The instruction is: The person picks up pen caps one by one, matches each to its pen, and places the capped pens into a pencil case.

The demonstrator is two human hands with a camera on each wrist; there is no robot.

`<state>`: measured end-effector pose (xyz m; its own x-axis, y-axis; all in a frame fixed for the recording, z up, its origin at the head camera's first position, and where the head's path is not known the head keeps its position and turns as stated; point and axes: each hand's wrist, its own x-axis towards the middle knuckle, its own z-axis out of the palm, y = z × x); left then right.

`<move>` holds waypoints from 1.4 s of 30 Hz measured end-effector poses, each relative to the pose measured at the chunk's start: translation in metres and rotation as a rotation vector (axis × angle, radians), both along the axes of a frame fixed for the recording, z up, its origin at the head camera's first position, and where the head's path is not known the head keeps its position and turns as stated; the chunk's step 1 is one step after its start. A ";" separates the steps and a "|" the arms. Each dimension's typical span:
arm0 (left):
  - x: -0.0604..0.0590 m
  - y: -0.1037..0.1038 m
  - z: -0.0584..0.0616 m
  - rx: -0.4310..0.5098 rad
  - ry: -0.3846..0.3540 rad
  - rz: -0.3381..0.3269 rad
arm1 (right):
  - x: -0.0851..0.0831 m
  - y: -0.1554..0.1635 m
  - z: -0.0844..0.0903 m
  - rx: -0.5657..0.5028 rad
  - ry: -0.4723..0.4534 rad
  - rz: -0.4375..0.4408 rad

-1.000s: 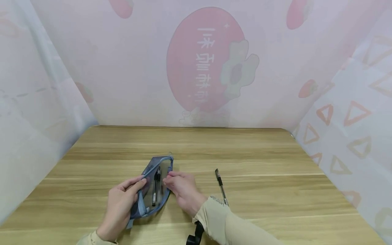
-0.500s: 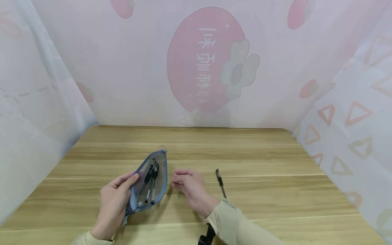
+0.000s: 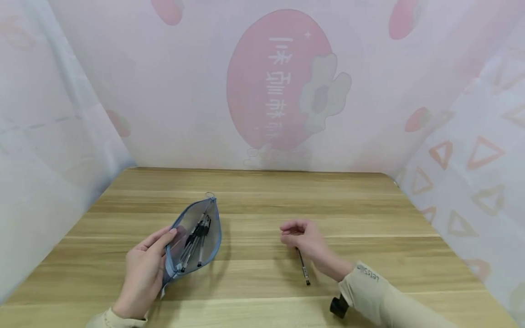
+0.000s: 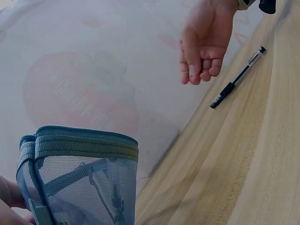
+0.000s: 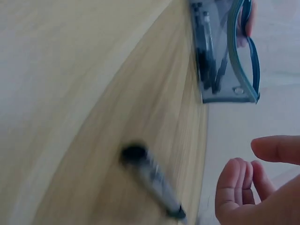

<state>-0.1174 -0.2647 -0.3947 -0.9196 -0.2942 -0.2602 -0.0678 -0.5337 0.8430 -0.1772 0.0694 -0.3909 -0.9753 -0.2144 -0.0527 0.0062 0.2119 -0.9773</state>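
My left hand (image 3: 141,269) pinches the side of a blue mesh zip pencil pouch (image 3: 215,246), its mouth spread wide. Several black-gripped pens (image 3: 202,237) lie inside, visible through the mesh in the right wrist view too. One loose pen (image 3: 304,269) lies on the table to the right. Over its far end hovers my right hand (image 3: 311,243), fingers loosely bent, covering that part of the pen in the head view. From the left wrist, the same pen (image 4: 236,79) shows whole, with nothing between the right hand's (image 4: 208,42) fingers.
The wooden table (image 3: 262,191) ends at a pale printed backdrop (image 3: 184,91), with curtains on both sides. A black strap piece (image 3: 339,306) hangs by the right sleeve (image 3: 369,284).
My right hand has left the pouch and moved right, over the loose pen. The left hand has drawn the pouch slightly left and tilted it, and the pens inside have shifted.
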 end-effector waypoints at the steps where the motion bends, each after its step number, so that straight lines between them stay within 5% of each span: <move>1: 0.000 -0.001 0.000 0.010 -0.002 0.001 | -0.001 0.005 0.000 0.018 0.004 -0.002; 9: 0.001 -0.006 0.002 0.032 -0.035 0.011 | -0.003 0.030 -0.004 0.113 -0.006 0.006; 20: 0.001 -0.003 0.003 0.046 0.016 -0.008 | -0.011 0.036 -0.014 0.153 -0.036 -0.045; 31: 0.003 -0.001 -0.001 0.035 0.066 -0.045 | -0.019 0.037 -0.021 0.218 -0.007 -0.003; 42: 0.003 0.003 -0.006 0.064 0.102 -0.053 | -0.026 0.038 -0.022 0.419 0.100 0.100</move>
<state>-0.1146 -0.2620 -0.4003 -0.9560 -0.2307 -0.1813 -0.0128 -0.5845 0.8113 -0.2030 0.1076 -0.4127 -0.9556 -0.2881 -0.0617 -0.1244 0.5845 -0.8018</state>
